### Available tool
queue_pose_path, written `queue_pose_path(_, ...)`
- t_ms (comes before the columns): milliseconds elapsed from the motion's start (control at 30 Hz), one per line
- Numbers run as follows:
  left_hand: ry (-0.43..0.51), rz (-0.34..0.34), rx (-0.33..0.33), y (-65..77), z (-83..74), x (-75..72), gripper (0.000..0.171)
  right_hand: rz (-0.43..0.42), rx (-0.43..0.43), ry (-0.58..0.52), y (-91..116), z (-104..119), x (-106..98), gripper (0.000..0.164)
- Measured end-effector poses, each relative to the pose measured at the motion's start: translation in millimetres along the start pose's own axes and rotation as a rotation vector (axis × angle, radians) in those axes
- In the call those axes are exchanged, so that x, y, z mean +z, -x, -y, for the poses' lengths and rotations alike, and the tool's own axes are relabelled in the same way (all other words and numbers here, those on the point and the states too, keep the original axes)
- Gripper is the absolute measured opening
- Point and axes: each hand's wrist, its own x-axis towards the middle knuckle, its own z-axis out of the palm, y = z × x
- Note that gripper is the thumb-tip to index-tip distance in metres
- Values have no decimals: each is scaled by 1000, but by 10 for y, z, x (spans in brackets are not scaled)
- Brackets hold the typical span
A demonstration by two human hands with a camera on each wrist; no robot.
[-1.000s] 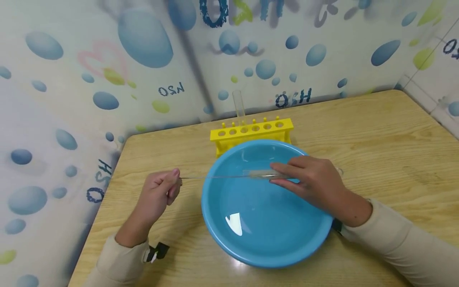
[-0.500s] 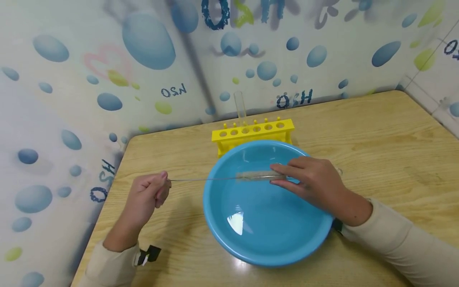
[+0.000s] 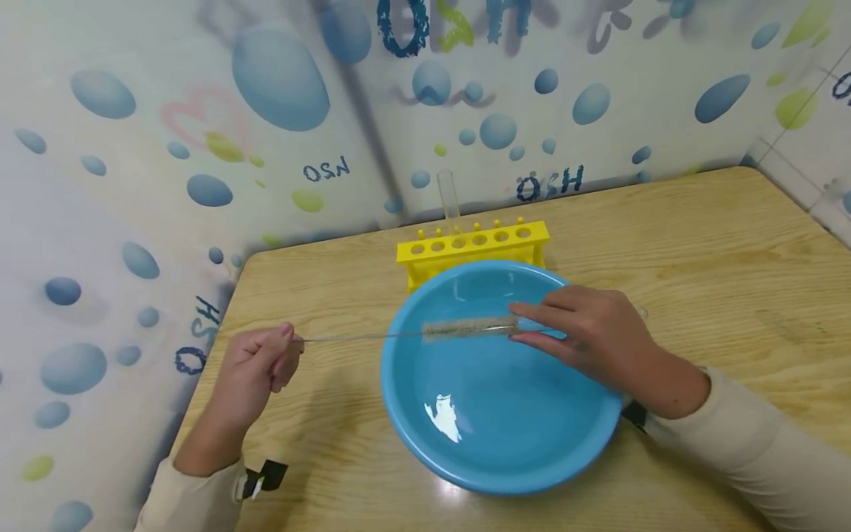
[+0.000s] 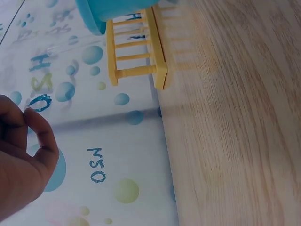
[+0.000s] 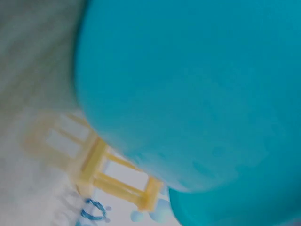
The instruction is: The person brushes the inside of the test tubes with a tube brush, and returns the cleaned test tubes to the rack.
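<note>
In the head view my left hand (image 3: 259,362) pinches the end of a thin wire handle (image 3: 359,338) between thumb and curled fingers. The handle belongs to a test tube brush (image 3: 459,328) with pale bristles, held level above a blue basin (image 3: 392,391). My right hand (image 3: 592,332) grips a clear glass test tube (image 3: 642,313), mostly hidden by the hand, its end showing past the knuckles. Much of the bristle length shows left of the right fingertips. The left wrist view shows the pinching left hand (image 4: 28,146); the right wrist view shows no hand.
A yellow test tube rack (image 3: 472,244) stands behind the basin, with one clear test tube (image 3: 448,196) upright in it. The basin holds water and sits on a wooden table (image 3: 698,244). A patterned wall (image 3: 372,96) borders the table's back and left.
My left hand has moved left, drawing the brush leftward so more of the bristles show beyond the right fingertips. The right hand has stayed nearly in place on the test tube.
</note>
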Motion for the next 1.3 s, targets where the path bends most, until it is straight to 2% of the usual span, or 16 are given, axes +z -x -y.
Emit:
queue_pose_path(100,60,23,58,-7,-5,14,51,-10,-17,2,-27,-20,-80,63)
queue_pose_path(167,74,33,70,-17,-8,22,50,-11,-23,-7,-38,-41,-117,62)
queue_pose_path(500,47,73,23,-34,16,27,52,35,-3,-3,29,-162,-278,62)
queue_pose_path(733,158,72,135,-94,78,51,52,55,44,37,127,-315,-419,63)
queue_pose_path(867,180,62,136,-105,116,28,52,44,93,61,183,-410,-490,45)
queue_pose_path(933,166,70,119,-101,134,11,52,44,126,71,194,-445,-511,36)
queue_pose_path(1067,113,113,39,-114,146,24,51,58,233,54,145,-495,-530,36)
queue_pose_path(1167,87,165,-6,-155,143,87,51,83,365,-49,19,-516,-529,32)
queue_pose_path(1300,43,243,-26,-231,138,215,51,120,560,-216,-228,-517,-511,29)
